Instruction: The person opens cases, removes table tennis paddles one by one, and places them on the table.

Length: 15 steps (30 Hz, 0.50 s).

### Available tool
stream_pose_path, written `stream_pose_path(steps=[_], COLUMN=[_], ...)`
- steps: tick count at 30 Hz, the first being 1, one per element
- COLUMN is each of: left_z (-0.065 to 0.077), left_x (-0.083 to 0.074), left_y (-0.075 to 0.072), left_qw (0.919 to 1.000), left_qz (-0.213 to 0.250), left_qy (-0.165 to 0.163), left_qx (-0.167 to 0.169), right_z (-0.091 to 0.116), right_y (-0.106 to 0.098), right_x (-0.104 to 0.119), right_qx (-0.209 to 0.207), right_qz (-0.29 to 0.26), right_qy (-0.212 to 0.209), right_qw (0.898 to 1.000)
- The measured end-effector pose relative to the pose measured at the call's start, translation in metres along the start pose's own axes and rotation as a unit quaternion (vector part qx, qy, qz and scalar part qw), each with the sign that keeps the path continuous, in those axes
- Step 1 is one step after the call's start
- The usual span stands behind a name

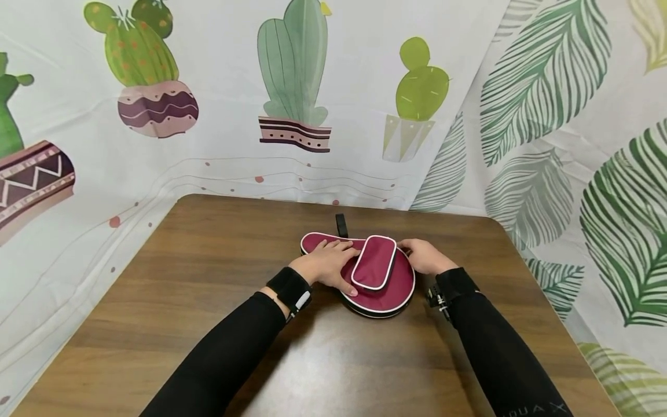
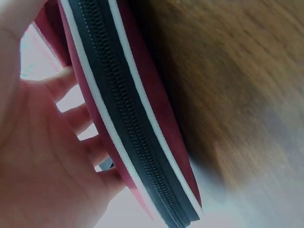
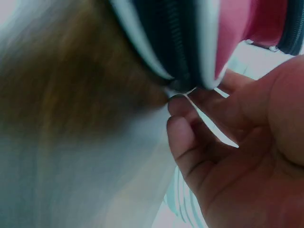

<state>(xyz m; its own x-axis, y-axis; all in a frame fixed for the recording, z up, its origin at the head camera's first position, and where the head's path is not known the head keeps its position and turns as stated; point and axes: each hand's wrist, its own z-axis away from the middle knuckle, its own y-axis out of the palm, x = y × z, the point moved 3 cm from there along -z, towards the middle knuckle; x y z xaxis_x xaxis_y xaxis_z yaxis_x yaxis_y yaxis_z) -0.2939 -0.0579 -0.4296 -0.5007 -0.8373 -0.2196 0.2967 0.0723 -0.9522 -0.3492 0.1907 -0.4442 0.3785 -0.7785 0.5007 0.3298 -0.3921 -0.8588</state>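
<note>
A maroon table tennis bat case with white piping lies on the table, its narrow end towards the left. On its top sits a small raised pocket. My left hand rests spread over the case, thumb near the front edge and fingers across the narrow part. Along the side runs a black zip. At the far right rim, my right hand pinches at the zip with bent fingers. The zipper pull is mostly hidden by those fingertips.
A black strap loop sticks out behind the case. The brown wooden table extends around it. Behind the table hangs a white cloth printed with cacti and leaves.
</note>
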Motion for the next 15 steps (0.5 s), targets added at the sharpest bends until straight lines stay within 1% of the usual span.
stream_pose_path(steps=[5,7,15], left_z=[0.0,0.0,-0.003], left_x=[0.0,0.0,0.001], left_y=[0.0,0.0,0.001], left_qw=[1.0,1.0,0.9999], left_qz=[0.001,0.002,0.008], left_qy=[0.003,0.003,-0.004], left_qx=[0.002,0.003,0.01], right_z=[0.002,0.002,-0.002], right_y=[0.002,0.003,0.0], right_x=[-0.006,-0.009,-0.021], right_qx=[-0.029,-0.034,-0.026], right_qz=[0.023,0.032,0.062], right_qy=[0.006,0.006,0.011], right_qw=[0.999,0.999,0.998])
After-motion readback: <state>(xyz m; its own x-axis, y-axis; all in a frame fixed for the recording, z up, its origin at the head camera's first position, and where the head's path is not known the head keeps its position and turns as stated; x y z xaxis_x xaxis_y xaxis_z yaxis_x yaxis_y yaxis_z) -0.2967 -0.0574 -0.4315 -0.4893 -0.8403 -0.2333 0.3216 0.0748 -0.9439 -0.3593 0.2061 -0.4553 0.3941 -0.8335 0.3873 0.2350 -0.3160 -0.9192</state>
